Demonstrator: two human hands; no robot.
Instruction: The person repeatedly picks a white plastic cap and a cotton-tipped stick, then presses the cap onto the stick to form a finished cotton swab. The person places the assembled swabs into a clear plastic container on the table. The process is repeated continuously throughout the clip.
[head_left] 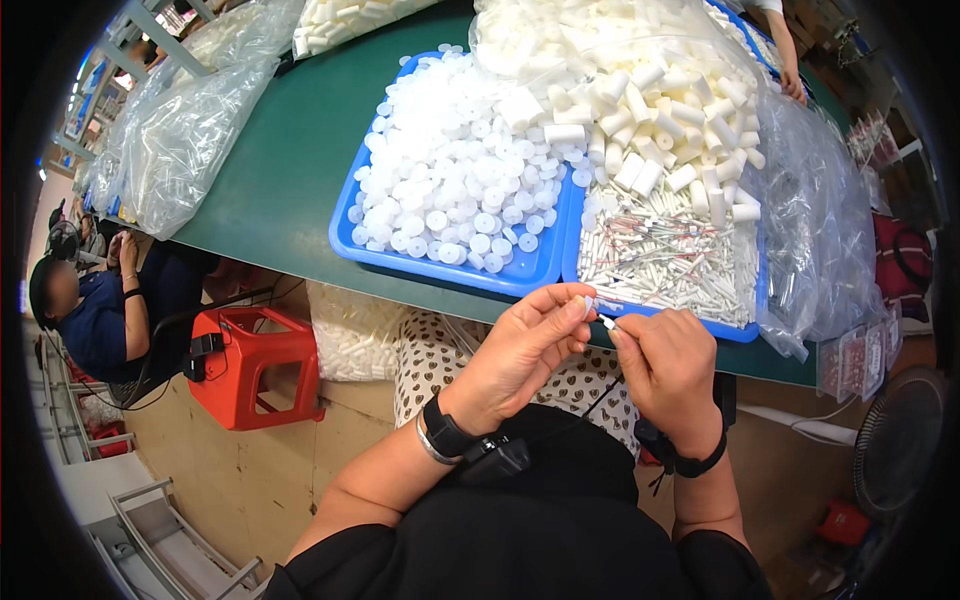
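Observation:
My left hand [540, 345] pinches a small translucent white plastic piece [589, 304], mostly covered by thumb and forefinger. Close by, my right hand [668, 362] is closed on a thin white stick-like part [607, 322], its tip pointing toward the left fingers. Whether the two pieces touch is too small to tell. Both hands are just in front of the table's near edge. Beyond them, a blue tray [345, 235] is heaped with round translucent white discs [450, 160]. White sticks [660, 260], some with reddish wires, lie in a second blue tray [570, 235], below white foam cylinders [680, 115].
Clear plastic bags [820, 220] crowd the right side of the green table [270, 190], with another bag [200, 130] at far left. A red stool [265, 360] stands left of me near a seated person [100, 310]. A fan [900, 440] is at right.

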